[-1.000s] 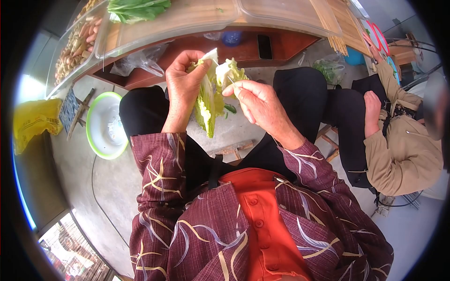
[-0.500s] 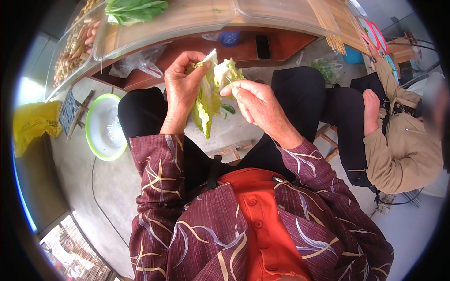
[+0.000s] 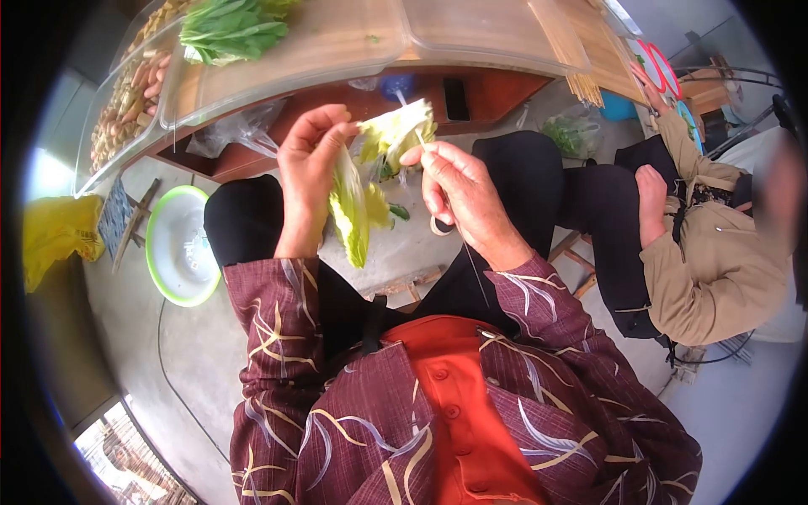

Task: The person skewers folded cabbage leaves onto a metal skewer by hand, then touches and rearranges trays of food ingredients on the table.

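Note:
My left hand is raised above my lap, thumb and fingers pinched at the edge of a pale yellow-green lettuce leaf. A longer part of the leafy greens hangs below, beside that hand. My right hand is closed around a thin skewer, whose lower end slants down toward my sleeve. The skewer's upper end meets the leaf; how far it passes through cannot be made out. A small dark green leaf piece shows just below the leaf.
Ahead is a table with clear trays, a bunch of greens, skewered pieces and bare skewers. A phone lies on the shelf below. A green-rimmed basin stands left; another person sits right.
The leaf's upper part has spread out between my hands, and my left fingers have moved slightly left. The skewer's lower end now shows below my right hand. The whole view has shifted slightly.

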`<state>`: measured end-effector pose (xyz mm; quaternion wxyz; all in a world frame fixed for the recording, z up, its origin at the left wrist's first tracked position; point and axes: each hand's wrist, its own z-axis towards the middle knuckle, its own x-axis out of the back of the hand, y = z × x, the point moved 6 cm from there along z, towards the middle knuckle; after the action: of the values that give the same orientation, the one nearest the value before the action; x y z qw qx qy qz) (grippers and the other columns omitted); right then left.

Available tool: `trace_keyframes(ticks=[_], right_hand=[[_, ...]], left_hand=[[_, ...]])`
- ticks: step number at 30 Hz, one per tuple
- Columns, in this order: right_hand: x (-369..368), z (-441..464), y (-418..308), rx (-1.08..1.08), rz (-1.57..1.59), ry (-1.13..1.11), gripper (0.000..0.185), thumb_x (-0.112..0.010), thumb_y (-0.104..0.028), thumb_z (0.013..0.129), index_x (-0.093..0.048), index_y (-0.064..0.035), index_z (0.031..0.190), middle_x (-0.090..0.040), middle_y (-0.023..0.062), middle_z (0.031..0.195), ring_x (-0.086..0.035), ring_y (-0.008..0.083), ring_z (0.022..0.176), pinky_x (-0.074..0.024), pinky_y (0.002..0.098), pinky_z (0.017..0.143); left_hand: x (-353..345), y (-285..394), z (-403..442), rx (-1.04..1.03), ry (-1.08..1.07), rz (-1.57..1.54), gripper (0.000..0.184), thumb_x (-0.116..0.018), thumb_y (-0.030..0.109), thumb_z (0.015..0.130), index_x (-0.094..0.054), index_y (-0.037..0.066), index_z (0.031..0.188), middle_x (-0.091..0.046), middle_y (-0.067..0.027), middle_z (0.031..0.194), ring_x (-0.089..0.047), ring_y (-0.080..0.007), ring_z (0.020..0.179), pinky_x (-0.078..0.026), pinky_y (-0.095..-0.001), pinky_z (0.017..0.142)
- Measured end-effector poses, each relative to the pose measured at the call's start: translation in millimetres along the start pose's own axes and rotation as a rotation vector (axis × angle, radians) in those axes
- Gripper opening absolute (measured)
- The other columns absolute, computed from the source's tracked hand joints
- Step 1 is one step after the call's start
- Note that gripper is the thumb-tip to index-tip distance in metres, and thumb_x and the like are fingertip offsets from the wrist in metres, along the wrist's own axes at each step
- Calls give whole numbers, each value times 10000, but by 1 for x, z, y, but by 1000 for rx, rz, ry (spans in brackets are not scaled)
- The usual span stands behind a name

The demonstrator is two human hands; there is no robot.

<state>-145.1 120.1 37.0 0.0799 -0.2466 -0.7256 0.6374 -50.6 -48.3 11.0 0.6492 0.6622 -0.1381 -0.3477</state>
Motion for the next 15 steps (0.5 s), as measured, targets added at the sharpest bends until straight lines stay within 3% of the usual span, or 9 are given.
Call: trace_keyframes(ticks=[2,3,8,10,11,15], right_hand=[[5,2,6,-7,32,91,268,-430,-241,1033,-594,-32,1060,-496,-7,604,-387,36,482,-325,193,463],[3,3,9,-1,99,65,227,-489,-248,1018,-590,-46,1030,-538,-3,689,-400,28,511,-333,189,471],[-11,6,37,20,155,38,200,-618,-247,959,-571,-54,985,-566,-21,805,-428,14,569,-341,176,490],[-12,7,40,-10,93,77,260,-641,-288,943,-571,-44,995,-572,-20,822,-485,12,659,-383,170,549],[-14,9,39,-15,63,81,301,-677,-287,914,-570,-23,1014,-589,3,858,-539,43,767,-440,196,646],[-23,22,47,114,-15,77,258,-687,-213,886,-585,-8,1006,-607,26,889,-566,90,812,-475,250,719]], left_hand=[[4,-7,-6,229,99,-301,193,-627,145,944,-622,26,1096,-652,-62,986,-658,-170,909,-525,-250,730],[6,-11,-6,261,113,-325,238,-612,221,959,-613,34,1105,-648,-70,954,-665,-185,891,-546,-257,627],[9,-27,-4,288,128,-386,251,-612,229,956,-600,31,1110,-645,-81,934,-675,-186,871,-574,-293,615],[6,-32,-5,324,151,-446,260,-610,226,957,-601,22,1118,-649,-85,944,-670,-182,846,-567,-292,631],[5,-34,-4,323,144,-451,260,-610,226,957,-601,22,1118,-649,-85,944,-670,-182,846,-567,-292,631],[13,-43,4,233,174,-409,310,-627,250,938,-600,14,1137,-651,-87,961,-643,-167,846,-534,-288,718]])
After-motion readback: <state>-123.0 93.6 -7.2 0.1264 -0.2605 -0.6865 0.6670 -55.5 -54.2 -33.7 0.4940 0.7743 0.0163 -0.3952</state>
